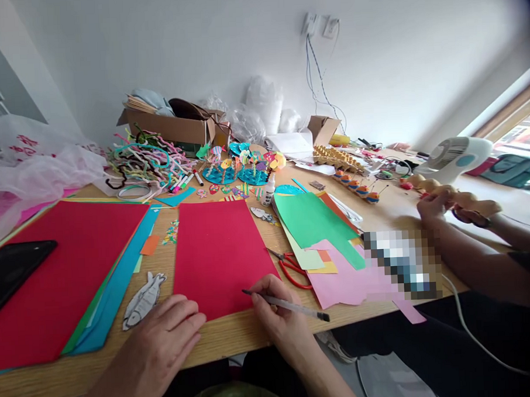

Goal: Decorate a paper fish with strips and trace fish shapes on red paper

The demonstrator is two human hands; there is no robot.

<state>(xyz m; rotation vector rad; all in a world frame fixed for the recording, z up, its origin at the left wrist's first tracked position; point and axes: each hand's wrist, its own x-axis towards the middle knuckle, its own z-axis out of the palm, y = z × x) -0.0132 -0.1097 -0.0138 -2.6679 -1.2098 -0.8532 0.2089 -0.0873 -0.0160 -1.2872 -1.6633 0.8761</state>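
Note:
A red sheet of paper (223, 253) lies on the table in front of me. My left hand (165, 337) rests on its lower left corner, fingers stretched out and lying flat. My right hand (281, 320) grips a pen (296, 307) with a clear barrel, its dark tip just over the sheet near the lower right edge. Left of the sheet, close to my left hand, is a paper fish cutout (144, 300) with drawn scales. Red-handled scissors (294, 273) lie beside the sheet's right edge.
A stack of coloured paper (92, 259) with a black phone (17, 268) lies left. Green paper (313, 214) and pink paper (339, 277) lie right. Behind are a glue bottle (268, 192), pipe cleaners (153, 159) and a cardboard box (169, 126). At right, another person's hands (436, 205) hold an egg-carton strip (464, 198).

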